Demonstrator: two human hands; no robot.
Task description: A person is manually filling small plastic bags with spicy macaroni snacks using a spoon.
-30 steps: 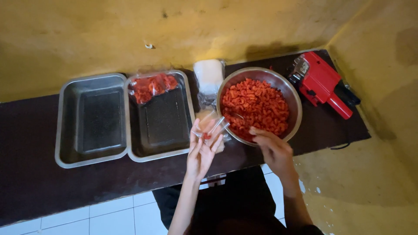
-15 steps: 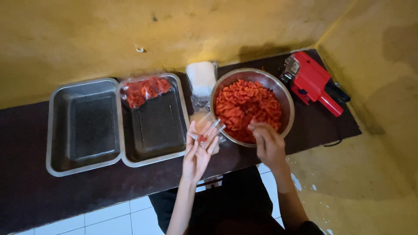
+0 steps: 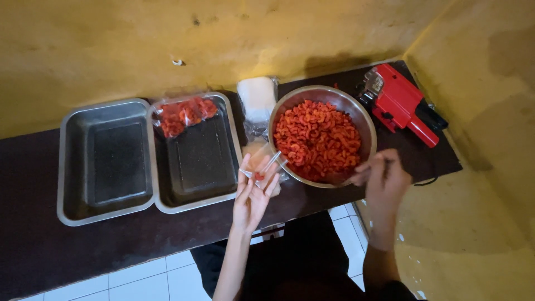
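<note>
Yellow walls meet at a corner w/ a dark brown counter run along them; white floor tiles show below its edge. Left hand is up over the counter's front edge, fingers pinched round a small clear plastic bag w/ a few red bits already in its bottom; bag sits just above the palm, mouth tipped toward the bowl. Right hand is curled closed at the near rim of the steel bowl, gripping something dark that dips into the red snack pieces; can't tell what it is, looks like a scoop or spoon. Bag and bowl are just beside each other, bag at the bowl's left edge; the 2 hands are apart, bowl rim between them. To the left lie 2 steel trays side by side, touching: far one bare; nearer one w/ filled bags of red snacks in its back corner. White roll of bags stands behind, between tray & bowl; red sealing tool lies right of the bowl, by the wall.
</note>
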